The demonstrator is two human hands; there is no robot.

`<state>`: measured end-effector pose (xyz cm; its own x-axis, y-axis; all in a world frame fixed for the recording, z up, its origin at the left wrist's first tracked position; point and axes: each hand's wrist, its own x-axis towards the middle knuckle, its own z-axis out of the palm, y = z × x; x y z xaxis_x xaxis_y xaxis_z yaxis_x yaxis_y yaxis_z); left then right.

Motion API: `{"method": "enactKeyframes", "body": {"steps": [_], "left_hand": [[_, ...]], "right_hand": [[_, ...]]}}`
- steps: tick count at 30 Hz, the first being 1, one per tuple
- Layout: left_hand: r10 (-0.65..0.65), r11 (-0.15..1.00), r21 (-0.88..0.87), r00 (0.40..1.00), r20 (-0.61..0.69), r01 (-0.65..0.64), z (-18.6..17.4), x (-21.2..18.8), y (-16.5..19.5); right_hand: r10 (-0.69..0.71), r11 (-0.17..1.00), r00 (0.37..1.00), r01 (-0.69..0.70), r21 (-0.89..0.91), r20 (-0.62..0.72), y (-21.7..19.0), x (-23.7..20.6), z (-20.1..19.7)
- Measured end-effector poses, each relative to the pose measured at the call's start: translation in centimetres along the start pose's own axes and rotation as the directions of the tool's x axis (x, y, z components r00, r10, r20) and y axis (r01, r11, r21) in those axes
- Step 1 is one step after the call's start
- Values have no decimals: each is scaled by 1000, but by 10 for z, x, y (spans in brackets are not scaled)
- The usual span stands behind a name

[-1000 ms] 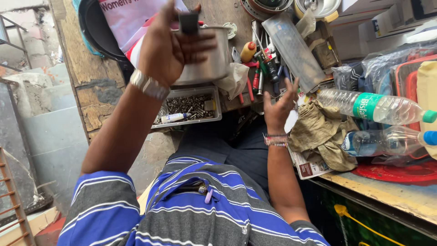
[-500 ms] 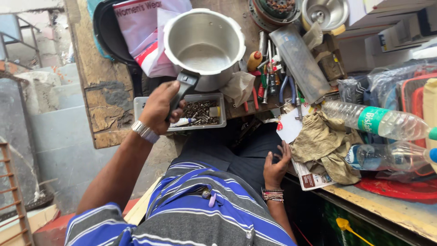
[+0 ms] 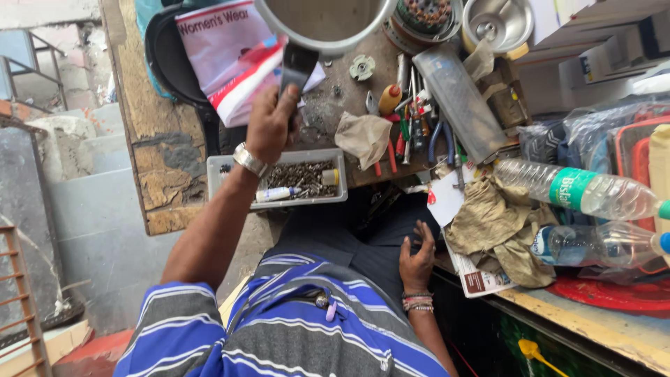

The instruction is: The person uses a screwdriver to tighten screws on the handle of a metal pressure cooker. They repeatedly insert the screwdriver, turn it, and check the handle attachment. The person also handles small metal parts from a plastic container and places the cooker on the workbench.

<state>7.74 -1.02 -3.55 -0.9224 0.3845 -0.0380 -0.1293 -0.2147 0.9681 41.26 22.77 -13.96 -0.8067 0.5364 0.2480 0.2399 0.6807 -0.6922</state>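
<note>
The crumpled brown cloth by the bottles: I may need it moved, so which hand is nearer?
Right. The right hand rests on the lap just beside the brown cloth; the left hand holds the pot's handle far away.

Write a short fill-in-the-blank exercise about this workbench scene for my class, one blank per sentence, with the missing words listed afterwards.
1. The left hand grips the black handle of a metal ____.
2. The right hand rests on the person's own ____.
3. The shallow grey tray under the left wrist is full of small ____.
4. Two clear plastic ____ lie on their sides by the crumpled cloth.

Missing words: pot; lap; screws; bottles
</note>
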Motion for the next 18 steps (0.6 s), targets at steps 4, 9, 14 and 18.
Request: {"method": "enactKeyframes", "body": {"steps": [4,9,14,18], "left_hand": [[-72,997,-37,996,-59,70,8,23,-30],[-193,979,-88,977,-93,185,17,68,-50],[-131,991,9,987,-92,133,37,98,-46],[-187,913,338,971,-152,229,36,113,-33]], "right_hand": [[4,999,1000,-4,-32,-12,1,1,1],[-13,998,1000,13,-67,0,2,3,3],[-7,995,1000,6,-101,-7,1,4,4],[-5,991,999,11,-131,45,3,3,8]]}}
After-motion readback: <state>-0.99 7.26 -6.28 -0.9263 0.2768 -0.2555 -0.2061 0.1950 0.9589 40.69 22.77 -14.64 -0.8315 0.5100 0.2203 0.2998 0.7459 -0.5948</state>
